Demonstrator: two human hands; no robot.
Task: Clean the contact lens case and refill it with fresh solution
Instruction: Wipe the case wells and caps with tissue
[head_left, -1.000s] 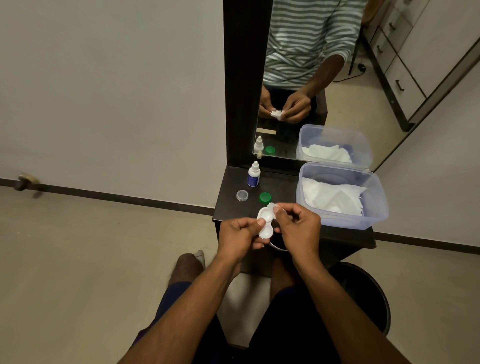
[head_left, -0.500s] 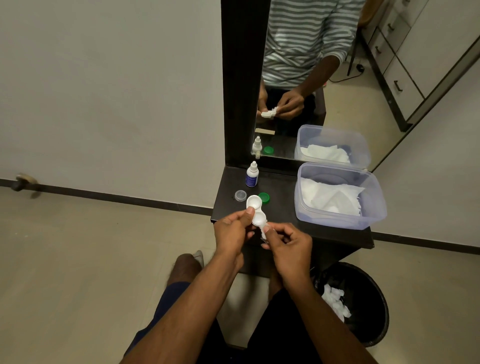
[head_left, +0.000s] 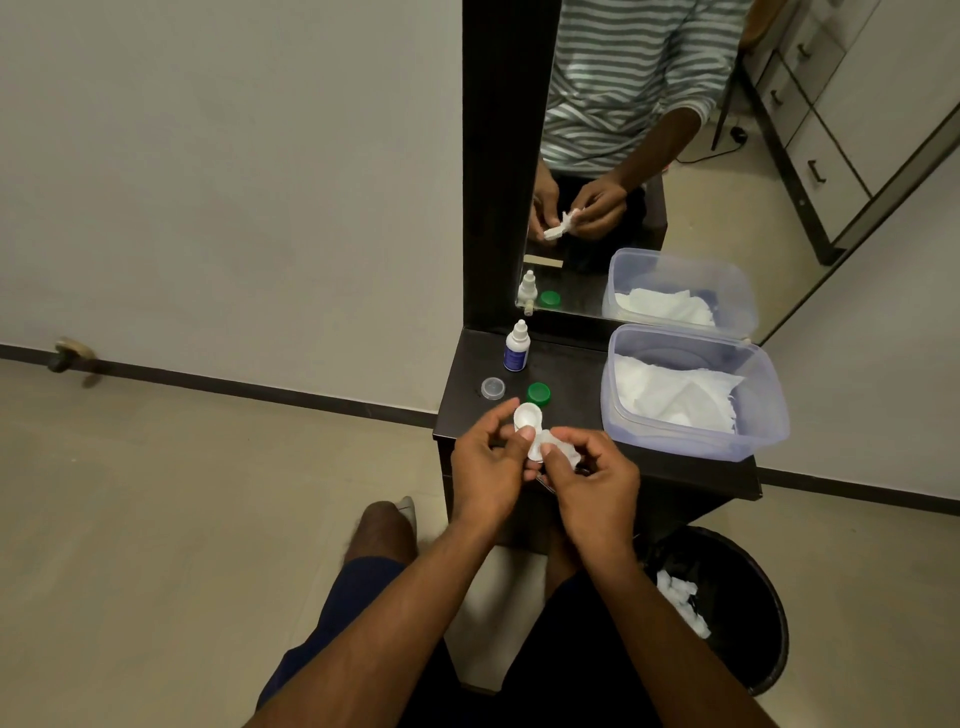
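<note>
While my left hand (head_left: 488, 457) pinches the contact lens case (head_left: 531, 426) above the table's (head_left: 571, 384) front edge, steadying it, my right hand (head_left: 592, 475) pinches a tissue wad (head_left: 563, 448) into the nearer well, presumably drying it. That well is hidden; the solution bottle (head_left: 516, 347) waits behind.

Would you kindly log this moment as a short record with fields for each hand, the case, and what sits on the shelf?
left hand: holds the contact lens case
right hand: pinches a tissue piece against the case's near well
case: white, both wells uncapped
shelf: solution bottle, clear cap, green cap, tub of tissues
floor: black bin with used tissues
</note>
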